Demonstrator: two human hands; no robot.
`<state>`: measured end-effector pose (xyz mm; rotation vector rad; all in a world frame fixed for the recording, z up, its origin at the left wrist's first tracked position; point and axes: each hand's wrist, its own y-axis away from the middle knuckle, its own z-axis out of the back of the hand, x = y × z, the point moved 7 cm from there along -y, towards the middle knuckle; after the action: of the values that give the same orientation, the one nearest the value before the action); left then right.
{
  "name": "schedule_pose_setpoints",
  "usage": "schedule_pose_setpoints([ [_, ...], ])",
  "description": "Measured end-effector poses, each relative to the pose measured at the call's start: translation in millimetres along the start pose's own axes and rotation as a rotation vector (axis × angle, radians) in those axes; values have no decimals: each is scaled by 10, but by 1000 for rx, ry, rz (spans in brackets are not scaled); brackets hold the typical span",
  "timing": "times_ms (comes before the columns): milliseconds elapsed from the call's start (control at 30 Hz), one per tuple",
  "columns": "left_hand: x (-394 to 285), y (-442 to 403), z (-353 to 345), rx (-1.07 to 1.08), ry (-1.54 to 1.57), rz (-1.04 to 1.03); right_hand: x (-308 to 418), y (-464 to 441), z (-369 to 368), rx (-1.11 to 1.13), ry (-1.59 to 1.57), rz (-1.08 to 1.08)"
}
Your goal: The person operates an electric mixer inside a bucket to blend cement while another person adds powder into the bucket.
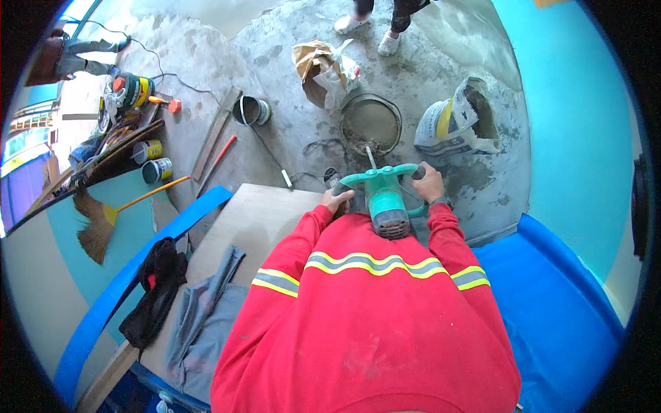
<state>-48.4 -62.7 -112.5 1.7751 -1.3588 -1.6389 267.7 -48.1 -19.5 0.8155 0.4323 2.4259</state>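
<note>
A green handheld paddle mixer (385, 196) is between my two hands, its motor end close to my red shirt. My left hand (337, 202) is closed around its left handle. On the right handle, my right hand (430, 183) is wrapped in the same way, with a dark band at the wrist. The mixer's pale shaft (371, 157) reaches down into a round bucket (399, 131) of grey wet mix. The paddle end is hidden in the mix.
Beyond the bucket stand an open paper bag (308, 56) and, at right, a white-and-yellow sack (441, 127). A small pail (265, 111), wooden boards (215, 134), a cable and a broom (96, 224) lie left. Another person's shoes (389, 43) are ahead; another person's legs (86, 56) show upper left.
</note>
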Motion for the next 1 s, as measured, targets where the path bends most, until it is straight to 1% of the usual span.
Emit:
schedule_pose_setpoints([
  [167, 20, 7, -55, -20, 111, -5, -15, -88, -18, 26, -1, 40],
  [367, 54, 48, -95, -30, 137, 24, 19, -107, -13, 6, -3, 96],
  [467, 41, 61, -108, -50, 126, -25, 0, -101, -4, 7, -28, 101],
  [567, 72, 50, -117, -19, 106, -27, -72, -103, -53, 53, 1, 80],
  [767, 14, 94, -169, -29, 64, -39, -144, -71, -46, 41, -11, 62],
  [867, -5, 132, -168, -23, 21, -35, -132, -72, -54, 51, -37, 97],
  [1000, 52, 137, -122, -46, 76, -19, -53, -108, -77, 56, -35, 91],
])
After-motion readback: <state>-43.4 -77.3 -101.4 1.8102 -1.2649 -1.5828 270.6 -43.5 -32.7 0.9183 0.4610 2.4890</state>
